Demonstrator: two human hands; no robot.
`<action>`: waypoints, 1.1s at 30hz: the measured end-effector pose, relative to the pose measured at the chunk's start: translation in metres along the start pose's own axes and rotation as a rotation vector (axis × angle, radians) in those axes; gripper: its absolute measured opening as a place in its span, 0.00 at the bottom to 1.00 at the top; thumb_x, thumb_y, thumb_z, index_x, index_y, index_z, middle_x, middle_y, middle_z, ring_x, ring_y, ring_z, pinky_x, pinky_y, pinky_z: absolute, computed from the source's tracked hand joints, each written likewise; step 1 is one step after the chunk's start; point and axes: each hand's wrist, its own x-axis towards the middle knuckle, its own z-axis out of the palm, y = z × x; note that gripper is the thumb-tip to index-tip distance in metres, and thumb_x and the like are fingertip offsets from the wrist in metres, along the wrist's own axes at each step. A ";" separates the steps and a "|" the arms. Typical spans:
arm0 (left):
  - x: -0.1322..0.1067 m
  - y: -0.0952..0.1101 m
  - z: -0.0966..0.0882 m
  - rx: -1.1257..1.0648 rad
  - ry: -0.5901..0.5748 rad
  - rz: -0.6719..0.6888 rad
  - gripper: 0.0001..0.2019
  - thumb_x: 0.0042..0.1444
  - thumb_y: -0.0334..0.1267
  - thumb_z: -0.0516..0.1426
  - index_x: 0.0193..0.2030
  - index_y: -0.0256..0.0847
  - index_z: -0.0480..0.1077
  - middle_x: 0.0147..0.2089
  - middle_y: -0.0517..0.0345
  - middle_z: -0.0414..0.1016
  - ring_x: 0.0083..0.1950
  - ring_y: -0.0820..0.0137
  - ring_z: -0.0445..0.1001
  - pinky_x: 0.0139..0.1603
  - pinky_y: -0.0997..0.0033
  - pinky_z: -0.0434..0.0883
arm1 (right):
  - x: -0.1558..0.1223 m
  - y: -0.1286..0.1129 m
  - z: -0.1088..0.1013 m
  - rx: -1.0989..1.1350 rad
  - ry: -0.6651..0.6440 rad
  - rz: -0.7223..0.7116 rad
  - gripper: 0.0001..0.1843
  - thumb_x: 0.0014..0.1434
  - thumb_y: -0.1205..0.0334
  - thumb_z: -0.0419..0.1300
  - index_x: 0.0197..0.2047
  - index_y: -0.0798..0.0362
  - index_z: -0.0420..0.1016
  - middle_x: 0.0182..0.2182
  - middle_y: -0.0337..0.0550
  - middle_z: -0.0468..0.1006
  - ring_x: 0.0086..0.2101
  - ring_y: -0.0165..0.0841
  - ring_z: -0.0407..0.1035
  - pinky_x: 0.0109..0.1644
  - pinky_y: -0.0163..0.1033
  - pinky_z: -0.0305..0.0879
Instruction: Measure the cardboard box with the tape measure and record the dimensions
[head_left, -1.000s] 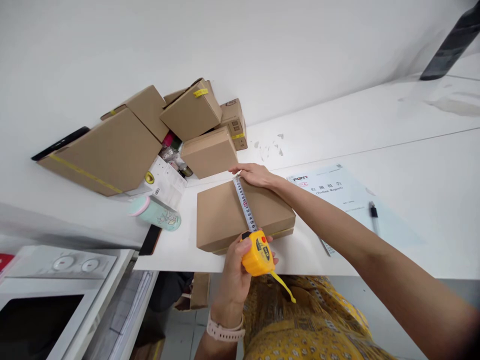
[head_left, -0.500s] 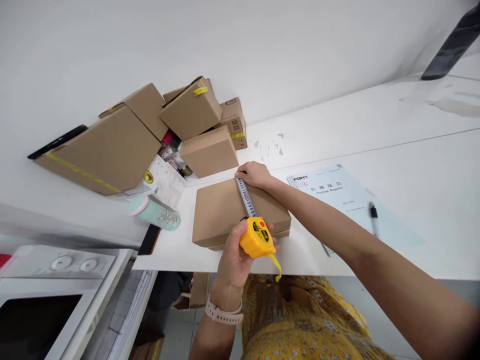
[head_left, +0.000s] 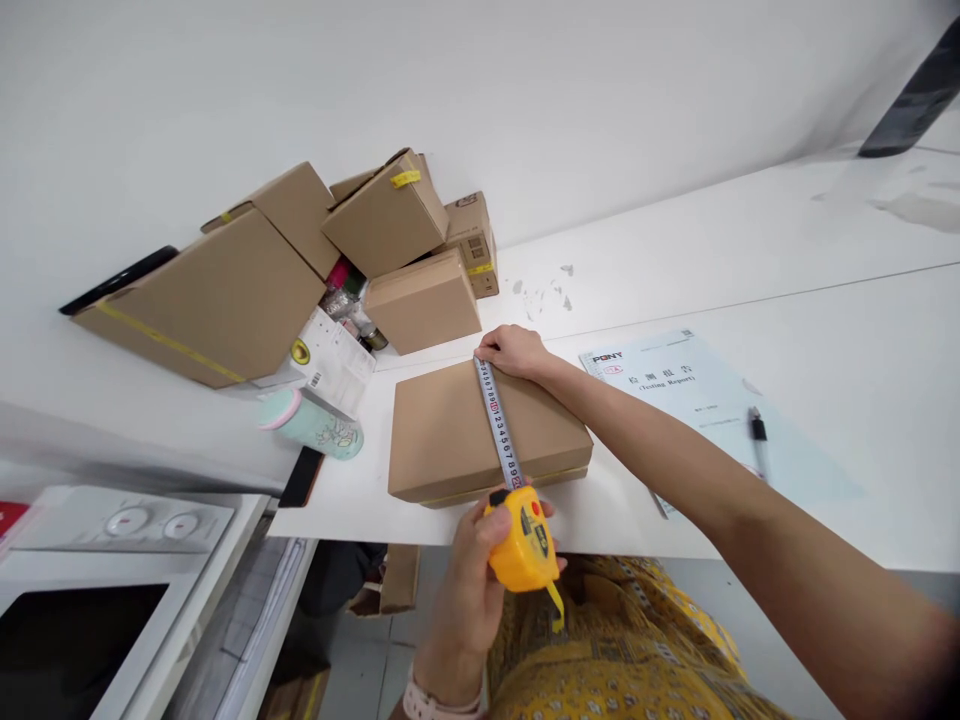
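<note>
A closed brown cardboard box lies flat near the front edge of the white table. My left hand is wrapped round the yellow case of a tape measure, just in front of the box and past the table edge. The silver blade runs from the case across the top of the box to its far edge. There my right hand pinches the blade's end, fingers closed, against the box. A yellow strap hangs from the case.
Several cardboard boxes are stacked against the wall at the back left. A mint bottle lies before them. On the right, a pen rests on a pale blue report. A white microwave stands at lower left.
My left hand has drawn the tape case towards me, off the front of the box. More of the blade now shows across the top. My right hand stays at the far edge.
</note>
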 end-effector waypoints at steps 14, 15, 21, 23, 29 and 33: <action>-0.012 -0.009 0.008 -0.014 -0.008 -0.019 0.27 0.48 0.53 0.70 0.52 0.42 0.77 0.46 0.46 0.79 0.38 0.63 0.78 0.39 0.62 0.78 | -0.005 -0.004 -0.005 0.038 -0.020 0.025 0.16 0.65 0.55 0.55 0.39 0.49 0.84 0.39 0.44 0.85 0.38 0.39 0.74 0.37 0.39 0.58; -0.012 -0.010 0.008 -0.020 -0.008 -0.017 0.27 0.48 0.53 0.70 0.52 0.42 0.77 0.46 0.46 0.79 0.38 0.63 0.78 0.38 0.63 0.78 | -0.005 -0.005 -0.005 0.039 -0.020 0.026 0.16 0.65 0.55 0.55 0.39 0.49 0.84 0.39 0.44 0.85 0.38 0.39 0.74 0.36 0.39 0.58; -0.009 -0.016 0.003 -0.032 -0.006 -0.013 0.27 0.47 0.53 0.71 0.52 0.42 0.77 0.46 0.46 0.80 0.37 0.62 0.79 0.37 0.63 0.78 | -0.005 -0.005 -0.004 0.040 -0.017 0.032 0.16 0.65 0.55 0.55 0.38 0.50 0.83 0.38 0.46 0.84 0.38 0.39 0.74 0.36 0.39 0.58; -0.010 -0.015 0.004 -0.028 -0.008 -0.013 0.27 0.47 0.52 0.70 0.52 0.41 0.77 0.46 0.46 0.79 0.37 0.63 0.78 0.37 0.63 0.79 | -0.004 -0.004 -0.004 0.038 -0.018 0.034 0.16 0.65 0.55 0.55 0.39 0.50 0.84 0.39 0.46 0.84 0.38 0.39 0.74 0.37 0.39 0.59; -0.016 -0.006 0.011 -0.021 -0.014 -0.028 0.28 0.50 0.51 0.70 0.53 0.39 0.75 0.46 0.48 0.79 0.39 0.63 0.78 0.41 0.62 0.79 | -0.005 -0.005 -0.004 0.031 -0.024 0.033 0.15 0.66 0.56 0.55 0.38 0.50 0.83 0.39 0.45 0.84 0.39 0.38 0.74 0.37 0.38 0.59; -0.020 -0.003 0.013 -0.032 -0.005 -0.025 0.26 0.51 0.50 0.70 0.53 0.39 0.75 0.46 0.47 0.79 0.39 0.63 0.78 0.44 0.58 0.79 | -0.006 -0.005 -0.005 0.035 -0.026 0.027 0.15 0.66 0.56 0.55 0.37 0.50 0.83 0.39 0.44 0.84 0.38 0.38 0.74 0.36 0.38 0.58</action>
